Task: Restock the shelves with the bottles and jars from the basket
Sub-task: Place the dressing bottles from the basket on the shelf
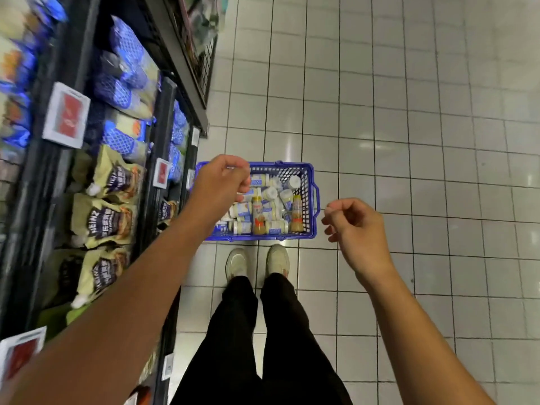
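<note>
A blue plastic basket point(310, 182) stands on the tiled floor just ahead of my feet. It holds several white-capped jars point(270, 193) and two taller bottles of tan sauce point(297, 213). My left hand point(222, 181) hovers over the basket's left side, fingers loosely curled, holding nothing. To the right of the basket, above the floor, my right hand point(355, 226) hangs with fingers loosely curled and nothing in it. The shelves point(163, 118) run along my left.
The dark shelves carry blue-netted packs point(128, 62) up high and yellow-green sauce pouches point(108, 217) lower down, with red price tags point(66, 115) on the edges. White tiled floor point(409, 112) stretches ahead and to the right. My feet point(257, 263) stand behind the basket.
</note>
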`<action>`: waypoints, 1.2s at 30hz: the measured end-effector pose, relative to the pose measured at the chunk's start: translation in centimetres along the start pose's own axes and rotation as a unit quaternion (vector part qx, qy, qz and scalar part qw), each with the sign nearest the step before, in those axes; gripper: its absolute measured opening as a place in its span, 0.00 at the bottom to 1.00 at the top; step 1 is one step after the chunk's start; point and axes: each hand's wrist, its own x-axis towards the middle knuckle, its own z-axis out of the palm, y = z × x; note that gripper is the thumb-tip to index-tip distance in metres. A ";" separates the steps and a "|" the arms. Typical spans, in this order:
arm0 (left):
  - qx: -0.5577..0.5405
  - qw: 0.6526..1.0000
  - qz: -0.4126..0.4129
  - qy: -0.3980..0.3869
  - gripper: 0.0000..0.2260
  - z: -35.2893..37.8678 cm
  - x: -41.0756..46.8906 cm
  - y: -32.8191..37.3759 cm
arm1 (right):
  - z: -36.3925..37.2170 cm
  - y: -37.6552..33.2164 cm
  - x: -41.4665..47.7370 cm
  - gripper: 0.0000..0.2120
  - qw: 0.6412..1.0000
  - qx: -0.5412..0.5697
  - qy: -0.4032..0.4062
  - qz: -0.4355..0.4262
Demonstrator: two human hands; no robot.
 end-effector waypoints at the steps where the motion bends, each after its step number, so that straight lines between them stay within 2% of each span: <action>1: 0.004 1.000 -0.007 -0.001 0.05 0.4 1.4 -0.9 | 0.0 1.1 1.3 0.05 1.000 -0.008 -0.002 0.008; 8: 0.038 0.993 -0.114 0.005 0.03 4.1 12.4 -12.5 | 2.0 13.0 11.7 0.02 0.989 -0.097 -0.045 0.101; 13: 0.061 0.980 -0.190 -0.012 0.03 7.9 19.1 -24.2 | 5.5 25.1 20.8 0.07 0.969 -0.192 -0.065 0.144; 17: 0.075 0.964 -0.254 0.022 0.01 11.1 23.5 -32.8 | 9.1 33.7 26.7 0.11 0.931 -0.334 -0.094 0.115; 20: 0.160 0.950 -0.267 0.040 0.10 13.0 26.0 -38.2 | 11.2 38.7 30.0 0.15 0.897 -0.404 -0.119 0.133; 23: 0.244 0.932 -0.263 0.053 0.13 14.4 27.5 -41.6 | 13.0 42.0 32.0 0.13 0.854 -0.482 -0.128 0.148; 24: 0.260 0.928 -0.260 0.065 0.17 14.6 27.8 -42.3 | 13.5 42.8 32.5 0.13 0.847 -0.496 -0.121 0.149; 26: 0.281 0.918 -0.270 0.076 0.27 14.7 28.2 -43.7 | 14.3 43.9 33.2 0.15 0.844 -0.501 -0.096 0.167; 28: 0.302 0.904 -0.299 0.056 0.31 14.8 28.0 -44.9 | 14.9 44.5 33.7 0.19 0.844 -0.494 -0.078 0.195; 31: 0.333 0.890 -0.311 0.021 0.25 15.1 27.8 -46.1 | 15.3 44.8 33.9 0.25 0.834 -0.505 -0.057 0.215; 36: 0.269 0.918 -0.292 0.026 0.21 14.4 27.9 -46.3 | 15.6 45.1 33.4 0.22 0.825 -0.524 -0.043 0.207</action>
